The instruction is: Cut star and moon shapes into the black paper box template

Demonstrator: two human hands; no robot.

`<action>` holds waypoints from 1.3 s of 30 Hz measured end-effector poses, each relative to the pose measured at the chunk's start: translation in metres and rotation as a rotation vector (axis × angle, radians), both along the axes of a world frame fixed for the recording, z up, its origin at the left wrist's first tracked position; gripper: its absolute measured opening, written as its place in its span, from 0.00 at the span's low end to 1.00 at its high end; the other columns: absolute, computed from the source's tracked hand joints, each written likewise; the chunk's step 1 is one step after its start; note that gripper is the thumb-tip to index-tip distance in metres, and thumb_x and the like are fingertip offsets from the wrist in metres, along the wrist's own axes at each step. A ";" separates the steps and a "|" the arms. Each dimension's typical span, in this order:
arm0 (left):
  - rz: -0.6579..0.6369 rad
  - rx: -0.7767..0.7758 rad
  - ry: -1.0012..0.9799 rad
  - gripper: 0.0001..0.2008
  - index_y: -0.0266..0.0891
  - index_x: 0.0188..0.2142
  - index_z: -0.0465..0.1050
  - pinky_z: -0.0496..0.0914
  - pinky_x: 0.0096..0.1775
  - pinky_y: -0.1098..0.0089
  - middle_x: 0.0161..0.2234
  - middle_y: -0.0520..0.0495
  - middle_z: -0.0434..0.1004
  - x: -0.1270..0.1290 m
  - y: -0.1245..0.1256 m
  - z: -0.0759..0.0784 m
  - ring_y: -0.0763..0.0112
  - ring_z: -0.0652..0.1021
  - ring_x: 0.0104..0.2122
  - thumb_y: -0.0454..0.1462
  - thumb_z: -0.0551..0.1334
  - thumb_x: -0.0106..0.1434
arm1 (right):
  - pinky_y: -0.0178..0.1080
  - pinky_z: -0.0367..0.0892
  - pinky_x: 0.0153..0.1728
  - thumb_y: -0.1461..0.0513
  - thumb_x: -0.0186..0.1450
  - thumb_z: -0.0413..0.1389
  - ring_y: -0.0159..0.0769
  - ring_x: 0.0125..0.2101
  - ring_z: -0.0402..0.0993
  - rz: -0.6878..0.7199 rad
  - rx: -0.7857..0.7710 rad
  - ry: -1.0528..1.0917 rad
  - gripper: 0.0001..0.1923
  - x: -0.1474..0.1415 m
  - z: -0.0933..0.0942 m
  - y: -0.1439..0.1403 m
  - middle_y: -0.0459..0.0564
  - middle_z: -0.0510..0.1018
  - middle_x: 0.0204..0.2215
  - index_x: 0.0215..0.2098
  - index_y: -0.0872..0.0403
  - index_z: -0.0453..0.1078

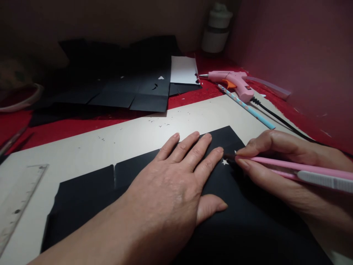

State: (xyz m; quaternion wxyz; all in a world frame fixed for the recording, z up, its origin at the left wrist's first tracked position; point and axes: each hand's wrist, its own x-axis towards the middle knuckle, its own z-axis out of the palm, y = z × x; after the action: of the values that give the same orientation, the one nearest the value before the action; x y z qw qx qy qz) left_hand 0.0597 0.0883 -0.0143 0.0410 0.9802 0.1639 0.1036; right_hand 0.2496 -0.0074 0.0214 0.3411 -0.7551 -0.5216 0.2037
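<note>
Pink craft knife (303, 172) on black paper (248, 224)

A dim brownish wall (110, 18) is seen across the top of the frame, a dark pink wall (298, 48) at upper right, lit faintly

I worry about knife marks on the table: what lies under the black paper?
A pale board lies under the black paper, on the red table. The left hand hides part.
</note>
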 end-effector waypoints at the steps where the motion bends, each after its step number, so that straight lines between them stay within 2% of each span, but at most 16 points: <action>1: 0.000 0.002 0.001 0.38 0.38 0.68 0.62 0.57 0.66 0.46 0.70 0.37 0.57 0.000 0.000 0.000 0.48 0.61 0.69 0.60 0.56 0.68 | 0.38 0.55 0.16 0.50 0.60 0.63 0.35 0.19 0.70 -0.001 0.004 -0.012 0.08 -0.001 0.000 0.000 0.45 0.79 0.21 0.28 0.43 0.76; 7: 0.003 0.020 0.012 0.38 0.39 0.67 0.62 0.59 0.66 0.47 0.69 0.38 0.59 0.001 0.000 0.002 0.49 0.62 0.68 0.60 0.56 0.68 | 0.35 0.63 0.16 0.51 0.61 0.61 0.34 0.18 0.72 0.040 -0.042 -0.042 0.09 0.010 0.000 0.003 0.44 0.77 0.18 0.29 0.45 0.76; 11: 0.007 0.031 0.016 0.36 0.40 0.67 0.63 0.60 0.65 0.47 0.69 0.38 0.59 0.001 0.000 0.004 0.50 0.63 0.68 0.59 0.56 0.69 | 0.32 0.64 0.14 0.47 0.61 0.59 0.33 0.17 0.73 0.249 -0.122 -0.003 0.14 0.024 -0.002 0.007 0.44 0.82 0.23 0.29 0.46 0.77; 18: -0.017 0.042 0.009 0.34 0.38 0.66 0.65 0.64 0.63 0.46 0.67 0.37 0.62 0.002 0.000 0.008 0.47 0.64 0.67 0.57 0.54 0.70 | 0.33 0.62 0.15 0.53 0.62 0.58 0.33 0.19 0.72 0.069 -0.018 -0.141 0.09 0.009 -0.008 0.001 0.43 0.80 0.23 0.28 0.46 0.74; 24: -0.001 0.037 0.019 0.32 0.39 0.66 0.64 0.63 0.64 0.46 0.68 0.38 0.61 0.002 0.000 0.008 0.49 0.64 0.67 0.56 0.52 0.72 | 0.33 0.63 0.17 0.54 0.61 0.59 0.33 0.20 0.73 0.074 -0.006 -0.119 0.08 0.008 -0.011 0.000 0.43 0.79 0.23 0.27 0.46 0.73; 28: -0.006 0.050 0.018 0.32 0.39 0.66 0.64 0.63 0.64 0.45 0.68 0.38 0.62 0.002 0.000 0.008 0.49 0.64 0.67 0.56 0.50 0.73 | 0.31 0.57 0.14 0.56 0.60 0.60 0.27 0.15 0.65 0.047 0.049 -0.083 0.06 0.006 -0.009 0.002 0.39 0.76 0.18 0.26 0.45 0.74; 33: -0.012 0.055 0.017 0.32 0.39 0.66 0.64 0.64 0.63 0.46 0.67 0.37 0.62 0.002 0.001 0.007 0.49 0.64 0.67 0.56 0.50 0.73 | 0.32 0.60 0.16 0.55 0.60 0.59 0.30 0.18 0.69 0.035 0.022 -0.081 0.07 0.003 -0.007 0.003 0.41 0.80 0.23 0.26 0.46 0.74; 39: -0.008 0.060 0.008 0.31 0.39 0.66 0.65 0.65 0.62 0.45 0.67 0.37 0.62 0.002 0.001 0.007 0.49 0.65 0.67 0.55 0.49 0.74 | 0.32 0.58 0.18 0.53 0.58 0.62 0.27 0.17 0.66 -0.043 0.023 -0.042 0.09 -0.003 -0.003 0.003 0.40 0.80 0.22 0.24 0.46 0.76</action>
State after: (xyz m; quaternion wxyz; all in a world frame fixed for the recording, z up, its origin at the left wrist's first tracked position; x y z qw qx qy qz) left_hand 0.0622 0.0890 -0.0069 0.0112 0.9820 0.1572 0.1042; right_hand 0.2469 -0.0046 0.0189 0.3428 -0.7663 -0.5147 0.1744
